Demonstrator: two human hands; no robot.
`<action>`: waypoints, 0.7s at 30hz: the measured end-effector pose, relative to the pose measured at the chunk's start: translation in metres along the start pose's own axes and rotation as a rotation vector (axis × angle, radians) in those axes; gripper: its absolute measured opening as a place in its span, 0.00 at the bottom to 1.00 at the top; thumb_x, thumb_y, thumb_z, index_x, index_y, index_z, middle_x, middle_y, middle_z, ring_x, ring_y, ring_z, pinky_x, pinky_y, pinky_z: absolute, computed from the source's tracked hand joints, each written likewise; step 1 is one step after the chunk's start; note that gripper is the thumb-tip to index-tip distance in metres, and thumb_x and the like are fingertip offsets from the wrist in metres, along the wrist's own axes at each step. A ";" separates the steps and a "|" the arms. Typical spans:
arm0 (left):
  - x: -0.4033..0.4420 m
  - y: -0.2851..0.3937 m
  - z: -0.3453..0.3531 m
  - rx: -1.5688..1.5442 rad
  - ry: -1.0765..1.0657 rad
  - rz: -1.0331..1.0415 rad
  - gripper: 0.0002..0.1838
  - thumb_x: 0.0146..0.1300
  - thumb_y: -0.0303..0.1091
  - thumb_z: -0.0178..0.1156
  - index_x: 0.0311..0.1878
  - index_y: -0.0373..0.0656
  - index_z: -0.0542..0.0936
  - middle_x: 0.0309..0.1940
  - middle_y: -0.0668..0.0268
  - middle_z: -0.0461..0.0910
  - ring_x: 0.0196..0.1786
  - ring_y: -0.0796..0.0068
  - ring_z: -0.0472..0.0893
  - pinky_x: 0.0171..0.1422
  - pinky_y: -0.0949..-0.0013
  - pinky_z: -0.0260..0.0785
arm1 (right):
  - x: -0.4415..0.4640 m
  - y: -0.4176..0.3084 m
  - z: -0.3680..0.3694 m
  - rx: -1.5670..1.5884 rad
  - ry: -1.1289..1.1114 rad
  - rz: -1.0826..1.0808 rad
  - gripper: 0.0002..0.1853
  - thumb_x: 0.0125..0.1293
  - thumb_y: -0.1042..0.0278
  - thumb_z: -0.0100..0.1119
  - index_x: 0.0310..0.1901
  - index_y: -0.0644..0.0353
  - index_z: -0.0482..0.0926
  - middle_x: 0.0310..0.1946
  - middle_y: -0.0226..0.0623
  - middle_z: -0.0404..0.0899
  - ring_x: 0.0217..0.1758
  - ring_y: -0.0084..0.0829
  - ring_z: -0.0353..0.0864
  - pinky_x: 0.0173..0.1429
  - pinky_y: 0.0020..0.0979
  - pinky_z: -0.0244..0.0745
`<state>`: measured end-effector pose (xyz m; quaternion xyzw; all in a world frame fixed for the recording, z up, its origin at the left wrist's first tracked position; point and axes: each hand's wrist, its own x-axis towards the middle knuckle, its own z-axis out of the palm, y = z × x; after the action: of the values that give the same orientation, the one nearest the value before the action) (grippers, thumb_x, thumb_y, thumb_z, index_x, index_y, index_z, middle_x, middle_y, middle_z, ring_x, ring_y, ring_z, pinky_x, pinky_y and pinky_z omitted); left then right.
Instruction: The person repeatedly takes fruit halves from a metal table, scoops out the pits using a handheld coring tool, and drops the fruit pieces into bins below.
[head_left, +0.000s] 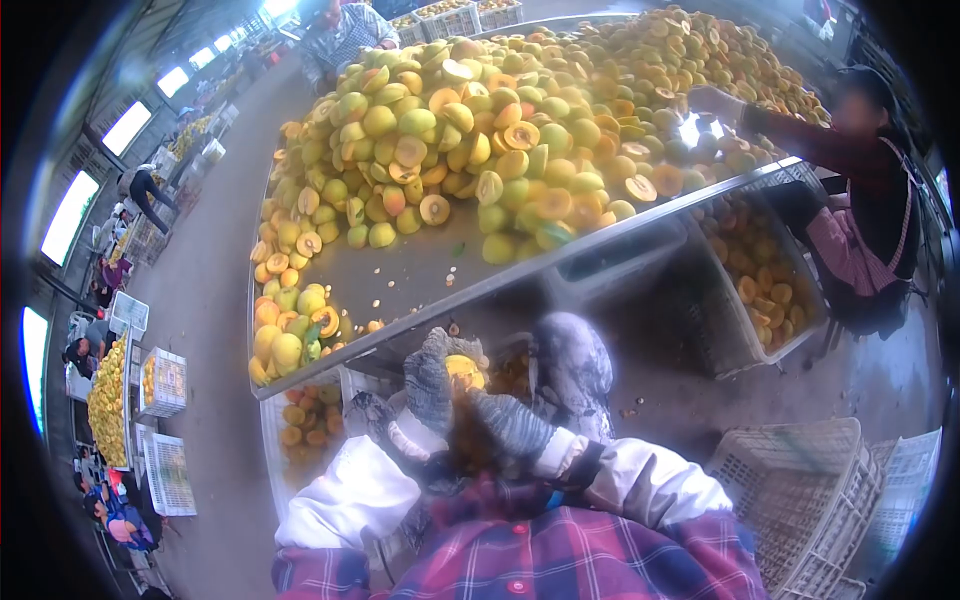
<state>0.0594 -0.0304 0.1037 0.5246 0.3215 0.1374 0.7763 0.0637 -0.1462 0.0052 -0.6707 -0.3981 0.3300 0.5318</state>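
A yellow peach [464,371], its cut face showing, is held in front of my chest. My left hand [430,385], in a grey knit glove, is closed around its left and far sides. From the right, my right hand [514,428], gloved the same way, meets the peach's near edge with curled fingers; whether it grips anything else is hidden. Beyond both hands stands a metal-edged table [400,285] bearing a large heap of whole and halved peaches [420,150]. Below my hands, a container [512,372] with fruit in it is partly covered.
A crate of peaches [312,425] stands left of my legs. Stacked white crates [800,480] are at my right. Another person [860,200] reaches over the heap, beside a fruit crate [765,280]. One more person [345,40] is at the far end.
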 end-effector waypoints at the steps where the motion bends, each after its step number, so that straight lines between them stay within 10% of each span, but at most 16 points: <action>1: 0.004 -0.001 0.000 0.000 -0.006 0.003 0.25 0.69 0.50 0.49 0.29 0.36 0.82 0.21 0.59 0.80 0.19 0.71 0.76 0.26 0.72 0.70 | -0.004 -0.004 0.002 0.121 0.053 0.065 0.20 0.76 0.59 0.42 0.55 0.66 0.75 0.46 0.38 0.78 0.50 0.27 0.77 0.55 0.26 0.72; 8: 0.001 -0.009 -0.019 0.230 -0.223 -0.030 0.21 0.72 0.44 0.51 0.29 0.38 0.82 0.25 0.63 0.83 0.27 0.73 0.81 0.35 0.71 0.73 | -0.020 -0.051 -0.055 0.171 -0.305 -0.100 0.19 0.75 0.64 0.39 0.55 0.72 0.72 0.51 0.48 0.76 0.56 0.37 0.76 0.63 0.34 0.66; 11: 0.003 -0.024 -0.030 0.505 -0.361 0.333 0.09 0.66 0.34 0.59 0.35 0.39 0.81 0.26 0.60 0.84 0.28 0.71 0.82 0.36 0.70 0.75 | -0.027 -0.076 -0.063 0.530 -0.297 0.390 0.23 0.76 0.60 0.39 0.59 0.71 0.72 0.52 0.46 0.77 0.51 0.31 0.77 0.58 0.29 0.71; 14: -0.010 -0.064 -0.011 0.232 0.082 0.882 0.11 0.67 0.37 0.59 0.38 0.39 0.81 0.26 0.61 0.83 0.27 0.70 0.82 0.38 0.70 0.76 | -0.026 -0.036 -0.020 0.890 -0.194 0.352 0.20 0.76 0.59 0.44 0.59 0.65 0.73 0.50 0.39 0.78 0.48 0.24 0.78 0.52 0.24 0.72; 18: 0.024 -0.094 -0.044 0.236 0.167 1.088 0.22 0.69 0.52 0.56 0.41 0.39 0.81 0.27 0.61 0.83 0.27 0.68 0.81 0.38 0.69 0.77 | -0.024 0.007 0.018 1.399 -0.021 0.288 0.17 0.75 0.58 0.52 0.59 0.56 0.75 0.46 0.29 0.80 0.43 0.14 0.78 0.42 0.15 0.74; 20: 0.008 -0.014 -0.042 -0.106 -0.413 -0.436 0.33 0.67 0.65 0.48 0.41 0.39 0.81 0.29 0.59 0.82 0.30 0.65 0.81 0.38 0.65 0.78 | -0.022 0.008 0.018 1.505 -0.003 0.404 0.17 0.75 0.58 0.52 0.59 0.56 0.75 0.45 0.29 0.80 0.44 0.14 0.78 0.42 0.16 0.74; 21: 0.009 -0.014 -0.042 -0.106 -0.415 -0.436 0.33 0.67 0.65 0.48 0.41 0.39 0.81 0.29 0.59 0.82 0.30 0.65 0.81 0.38 0.65 0.78 | -0.019 0.011 0.020 1.503 -0.001 0.403 0.17 0.75 0.58 0.52 0.59 0.56 0.75 0.45 0.29 0.80 0.44 0.14 0.78 0.42 0.16 0.74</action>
<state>0.0371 -0.0006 0.0772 0.4189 0.2535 -0.1260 0.8628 0.0392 -0.1555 -0.0095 -0.1893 0.0621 0.6021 0.7732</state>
